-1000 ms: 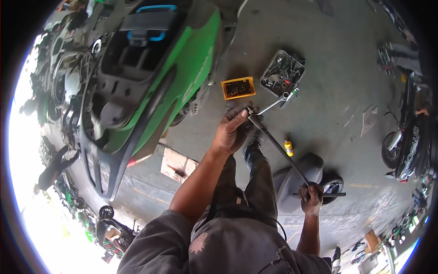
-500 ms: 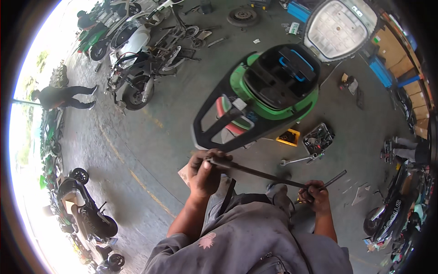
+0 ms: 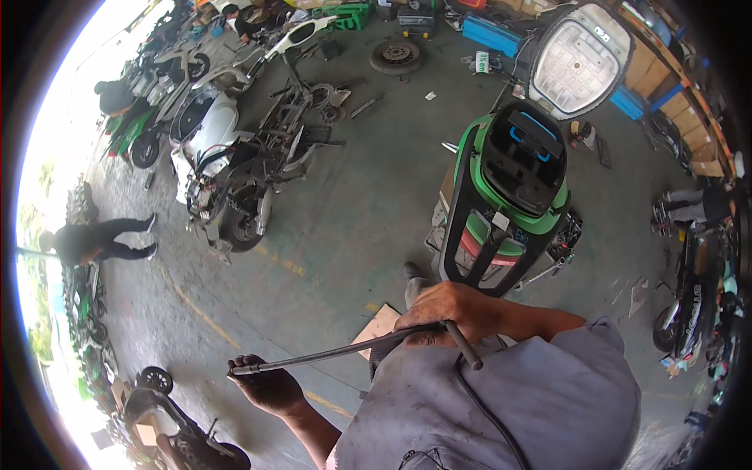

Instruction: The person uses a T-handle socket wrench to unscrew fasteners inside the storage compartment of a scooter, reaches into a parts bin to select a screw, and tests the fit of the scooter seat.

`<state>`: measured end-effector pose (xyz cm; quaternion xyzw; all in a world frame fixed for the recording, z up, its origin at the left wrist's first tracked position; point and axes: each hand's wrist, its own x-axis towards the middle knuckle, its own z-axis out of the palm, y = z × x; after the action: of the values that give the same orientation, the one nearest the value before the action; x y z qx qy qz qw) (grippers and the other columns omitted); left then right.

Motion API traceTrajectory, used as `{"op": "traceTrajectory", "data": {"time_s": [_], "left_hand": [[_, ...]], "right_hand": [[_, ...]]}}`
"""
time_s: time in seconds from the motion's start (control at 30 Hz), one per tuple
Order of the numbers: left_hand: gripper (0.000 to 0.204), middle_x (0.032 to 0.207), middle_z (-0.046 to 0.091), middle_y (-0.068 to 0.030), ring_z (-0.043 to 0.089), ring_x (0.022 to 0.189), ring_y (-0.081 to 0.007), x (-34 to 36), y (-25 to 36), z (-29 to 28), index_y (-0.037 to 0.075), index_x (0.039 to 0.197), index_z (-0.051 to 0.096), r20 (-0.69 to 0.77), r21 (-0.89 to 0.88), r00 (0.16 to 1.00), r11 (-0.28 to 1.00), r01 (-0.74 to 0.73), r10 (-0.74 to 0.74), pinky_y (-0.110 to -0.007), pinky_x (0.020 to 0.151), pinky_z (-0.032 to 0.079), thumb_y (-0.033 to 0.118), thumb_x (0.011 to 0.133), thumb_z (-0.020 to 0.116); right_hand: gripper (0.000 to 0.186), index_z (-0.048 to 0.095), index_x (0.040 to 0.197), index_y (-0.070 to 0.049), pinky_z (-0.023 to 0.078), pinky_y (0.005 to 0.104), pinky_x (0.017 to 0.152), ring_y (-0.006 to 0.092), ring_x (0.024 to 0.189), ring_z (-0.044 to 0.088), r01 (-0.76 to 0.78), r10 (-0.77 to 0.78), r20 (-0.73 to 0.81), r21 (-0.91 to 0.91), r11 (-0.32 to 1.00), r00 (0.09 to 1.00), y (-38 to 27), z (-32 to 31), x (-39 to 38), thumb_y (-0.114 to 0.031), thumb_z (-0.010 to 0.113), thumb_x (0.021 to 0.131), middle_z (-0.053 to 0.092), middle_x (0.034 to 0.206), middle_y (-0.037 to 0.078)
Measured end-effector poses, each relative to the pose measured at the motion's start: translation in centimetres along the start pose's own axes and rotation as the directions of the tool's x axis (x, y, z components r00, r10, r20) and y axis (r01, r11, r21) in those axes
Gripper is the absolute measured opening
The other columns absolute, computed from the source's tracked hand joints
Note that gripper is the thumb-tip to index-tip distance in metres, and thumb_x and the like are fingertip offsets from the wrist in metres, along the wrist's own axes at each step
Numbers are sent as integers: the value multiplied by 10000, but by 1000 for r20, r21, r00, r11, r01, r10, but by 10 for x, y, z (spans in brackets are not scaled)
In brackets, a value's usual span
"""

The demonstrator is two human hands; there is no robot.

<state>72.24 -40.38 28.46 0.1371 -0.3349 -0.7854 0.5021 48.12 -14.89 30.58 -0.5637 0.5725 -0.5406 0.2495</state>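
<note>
A: Fingers first. L hand?
B: L hand (image 3: 270, 389) has its fingers curled round the tip of the T-handle wrench (image 3: 337, 352). R hand (image 3: 448, 304) grips it nr the other end, fingers wrapped round the shaft by the crossbar (image 3: 464, 345).
A: How's the wrench look?
B: Long, thin shaft, dk grey metal, w/ a paler stretch nr the L tip. Crossbar's shorter, plain, round, brownish grey, sticking out past the R hand toward the shirt. Any marks = too small to tell.
A: Location?
B: Held up in front of the person's grey shirt (image 3: 509, 384), well above the floor (image 3: 368, 180), slanting up a bit from L hand to R hand.
A: Around that?
B: Tan board (image 3: 384, 317) on the floor, shaft crossing in front of it. Beyond the R hand, a green-&-blk scooter (image 3: 521, 210) w/ raised seat (image 3: 578, 66), pale underside showing. Tools (image 3: 565, 243) peek out on its R side.
A: Far L?
B: Partly stripped white scooter (image 3: 211, 129), plus a co-worker (image 3: 98, 243) in dk clothes nr the edge.
</note>
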Motion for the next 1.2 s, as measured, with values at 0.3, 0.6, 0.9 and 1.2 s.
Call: {"op": "traceTrajectory", "data": {"time_s": [0.3,0.6,0.9,1.2], "left_hand": [[319,1171,626,-75,590,1088,-187,211,-84,34,36,1207,561,251,261,956,962,85,-153,-331,989,436,245,1006,430],[368,1196,618,-90,580,1105,-194,425,-198,123,8,1231,541,524,283,730,898,337,-439,-357,1052,386,269,1012,399],[299,1119,639,-99,584,1067,-199,529,-460,260,15,1137,592,561,389,433,686,615,-706,-348,994,434,245,993,467],[256,1080,647,-76,594,1017,-197,456,-687,431,51,1118,606,280,685,-227,29,728,-933,-302,914,461,219,925,599]], "right_hand": [[269,662,944,6,488,351,660,250,716,634,-183,219,-261,155,971,940,80,-67,90,-245,692,854,671,798,122],[172,658,912,-49,459,390,615,305,683,631,-41,-13,-502,-97,994,865,159,-164,202,-207,681,846,650,736,124],[221,641,909,7,466,388,580,320,633,609,-454,334,-800,87,887,498,209,-271,212,-199,691,850,630,723,141],[242,678,898,29,468,362,535,300,577,611,-661,174,-943,323,677,-282,205,-318,190,-190,732,810,634,693,179]]}}
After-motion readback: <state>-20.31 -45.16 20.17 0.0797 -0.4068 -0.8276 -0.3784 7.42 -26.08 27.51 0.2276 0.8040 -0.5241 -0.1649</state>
